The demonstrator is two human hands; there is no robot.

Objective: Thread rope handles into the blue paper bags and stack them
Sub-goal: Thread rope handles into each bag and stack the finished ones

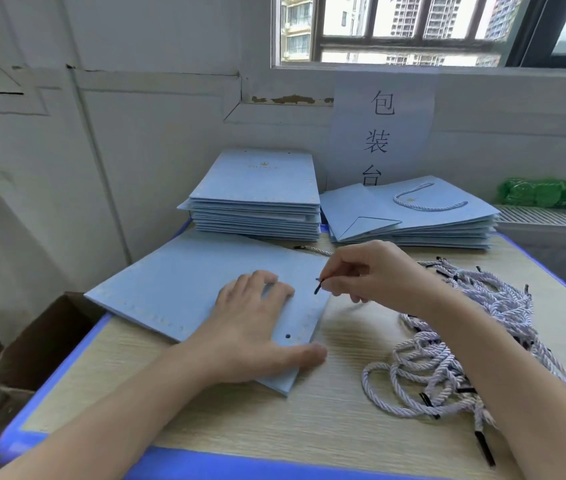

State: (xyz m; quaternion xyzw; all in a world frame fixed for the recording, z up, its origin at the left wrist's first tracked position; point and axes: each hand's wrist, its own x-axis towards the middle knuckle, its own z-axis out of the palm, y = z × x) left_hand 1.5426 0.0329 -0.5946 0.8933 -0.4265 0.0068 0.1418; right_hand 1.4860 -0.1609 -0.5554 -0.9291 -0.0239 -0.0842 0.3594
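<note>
Blue bag (pixel 177 289) under flat left hand (pixel 253 327); right hand (pixel 371 271) pinches down-left-pointing rope tip (pixel 318 288).

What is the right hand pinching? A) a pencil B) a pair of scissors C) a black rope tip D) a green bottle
C: the right hand pinches a black rope tip just above the blue paper bag, which the left hand presses flat on the table.

The left hand (pixel 257 327) presses flat on a blue bag (pixel 184 289); just beside its edge, the right hand (pixel 375 271) pinches a black rope tip (pixel 318 287); loose ropes (pixel 454 341) lie further right.
</note>
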